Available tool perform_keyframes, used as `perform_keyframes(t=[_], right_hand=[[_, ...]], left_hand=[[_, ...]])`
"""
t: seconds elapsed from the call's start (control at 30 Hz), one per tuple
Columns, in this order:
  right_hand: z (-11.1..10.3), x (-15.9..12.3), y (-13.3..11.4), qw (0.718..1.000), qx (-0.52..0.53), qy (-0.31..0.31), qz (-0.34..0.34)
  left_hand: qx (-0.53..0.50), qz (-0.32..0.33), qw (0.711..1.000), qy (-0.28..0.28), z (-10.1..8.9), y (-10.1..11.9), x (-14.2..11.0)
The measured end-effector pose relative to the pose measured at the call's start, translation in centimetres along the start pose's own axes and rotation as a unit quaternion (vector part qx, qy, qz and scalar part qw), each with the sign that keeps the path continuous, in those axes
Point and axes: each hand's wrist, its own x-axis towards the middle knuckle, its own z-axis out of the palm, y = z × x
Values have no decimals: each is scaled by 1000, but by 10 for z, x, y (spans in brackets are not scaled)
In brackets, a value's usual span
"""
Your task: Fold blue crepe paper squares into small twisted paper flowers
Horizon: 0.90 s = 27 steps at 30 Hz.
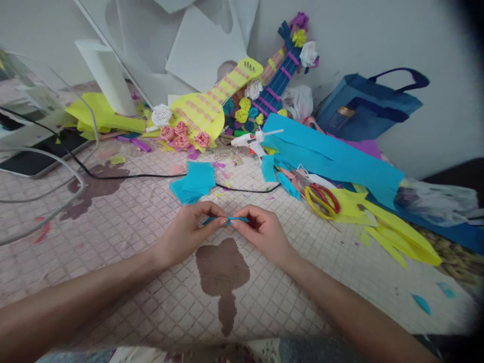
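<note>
Between my two hands is a small strip of blue crepe paper point(239, 219), narrow and pinched at its middle. My left hand point(196, 227) grips one side of it between thumb and fingers. On the other side, my right hand point(263, 231) pinches the same piece, the fingertips of both hands almost touching. Just beyond my left hand lies a small stack of blue paper squares point(200, 177). A dark brown patch point(223, 264) shows on the quilted table cover below my hands.
A glue gun point(251, 142), a yellow paper guitar point(204, 113) and a dark blue one point(278, 91) are at the back. Scissors point(321, 200), a long blue paper sheet point(333, 156) and yellow paper point(401, 234) lie right. A black cable point(151, 176) crosses the table.
</note>
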Motion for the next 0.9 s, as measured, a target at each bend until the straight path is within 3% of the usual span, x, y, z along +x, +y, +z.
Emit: perform_keyframes(t=[0.9], right_hand=[[-1, 0, 1, 999, 38, 3, 13]], left_hand=[[8, 9, 1000, -1, 1, 3, 0]])
